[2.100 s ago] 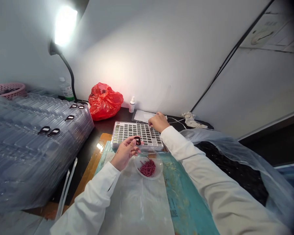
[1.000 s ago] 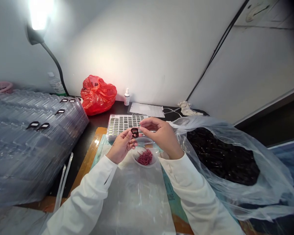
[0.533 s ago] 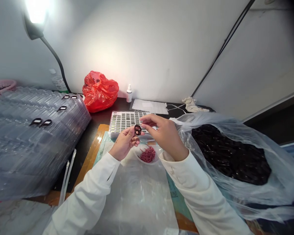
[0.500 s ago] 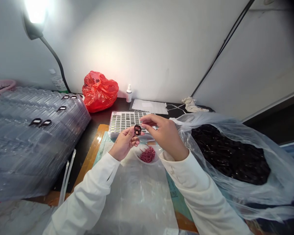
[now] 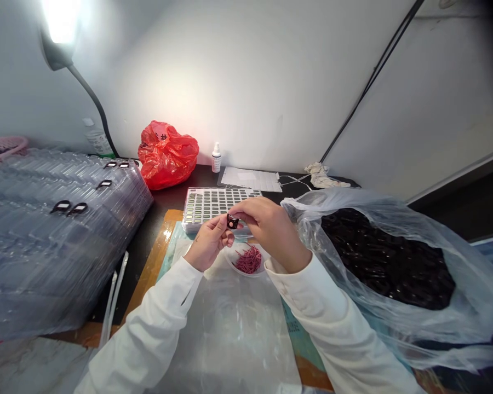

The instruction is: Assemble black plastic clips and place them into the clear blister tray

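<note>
Since the earlier frame, the right hand has moved its bent fingers to the small dark piece, near the frame's centre, which the left hand pinches. Whether the right one grips cannot be told. Below is a bowl with reddish sticks; above, a gridded tray.

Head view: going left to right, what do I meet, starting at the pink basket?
Pink basket → lamp → red bag → left hand → dark part → right hand → clear bag.
</note>
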The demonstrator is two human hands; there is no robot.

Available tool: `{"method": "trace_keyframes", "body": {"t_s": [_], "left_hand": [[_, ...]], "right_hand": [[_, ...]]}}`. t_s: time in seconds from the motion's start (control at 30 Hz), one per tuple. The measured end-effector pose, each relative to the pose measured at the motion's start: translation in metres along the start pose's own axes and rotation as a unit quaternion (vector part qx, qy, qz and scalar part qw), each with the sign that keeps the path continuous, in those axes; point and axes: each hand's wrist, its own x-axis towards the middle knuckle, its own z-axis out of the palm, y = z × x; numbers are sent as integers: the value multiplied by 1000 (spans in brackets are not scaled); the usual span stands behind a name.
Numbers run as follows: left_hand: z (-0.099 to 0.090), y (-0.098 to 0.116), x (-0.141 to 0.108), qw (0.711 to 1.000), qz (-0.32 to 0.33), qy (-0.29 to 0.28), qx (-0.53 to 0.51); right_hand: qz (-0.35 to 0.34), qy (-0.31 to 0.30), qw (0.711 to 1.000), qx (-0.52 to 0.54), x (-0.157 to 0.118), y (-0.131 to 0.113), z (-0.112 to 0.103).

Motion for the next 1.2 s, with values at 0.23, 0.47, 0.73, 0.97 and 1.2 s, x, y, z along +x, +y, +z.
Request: {"method": "trace_keyframes", "body": {"t_s": [0.23, 0.47, 0.73, 0.97, 1.2], "left_hand": [[2, 0, -2, 1000, 6, 7, -2], [2, -1, -2, 1000, 17, 4, 6], [2, -1, -1, 1000, 20, 6, -1], [4, 0, -3, 1000, 23, 17, -10], [3, 0, -2, 999, 31, 13, -10]], "right_hand": [[-6, -12, 1000, -13, 0, -1, 0], [6, 12, 1000, -19, -2, -2, 3], [-8, 22, 999, -35, -2, -4, 3], [-13, 20, 997, -74, -2, -7, 3], [-14, 40, 993, -112, 0, -11, 3]]}}
